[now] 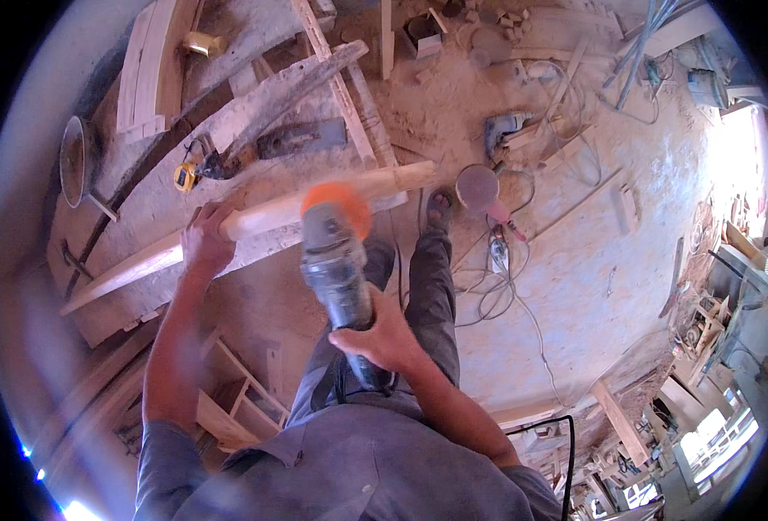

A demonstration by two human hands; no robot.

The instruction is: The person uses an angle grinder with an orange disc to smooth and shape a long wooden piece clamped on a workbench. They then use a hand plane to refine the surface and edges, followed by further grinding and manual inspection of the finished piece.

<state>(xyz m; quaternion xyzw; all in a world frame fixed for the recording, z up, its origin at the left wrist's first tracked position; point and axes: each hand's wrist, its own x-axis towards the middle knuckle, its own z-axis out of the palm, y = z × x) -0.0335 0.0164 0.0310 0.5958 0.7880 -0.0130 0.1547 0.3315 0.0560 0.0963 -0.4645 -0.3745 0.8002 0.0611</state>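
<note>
My right hand [384,333] is wrapped round the body of a grey angle grinder [336,269]. An orange disc [339,204] at the grinder's head overlaps a long pale wooden piece [267,217]; whether it touches the wood I cannot tell. My left hand [208,236] grips that piece left of the disc, fingers over its far edge. The wood lies slantwise along the near side of a dusty workbench [176,195], its right end jutting past the bench. The grinder's far side and my left fingertips are partly hidden.
On the bench lie a yellow tape measure [184,176], a dark hand plane [301,139] and stacked boards [151,74]. Another power tool with a round pad [478,187] rests on the floor near my foot, amid looping cables [492,300]. A blue power tool [504,132] lies beyond.
</note>
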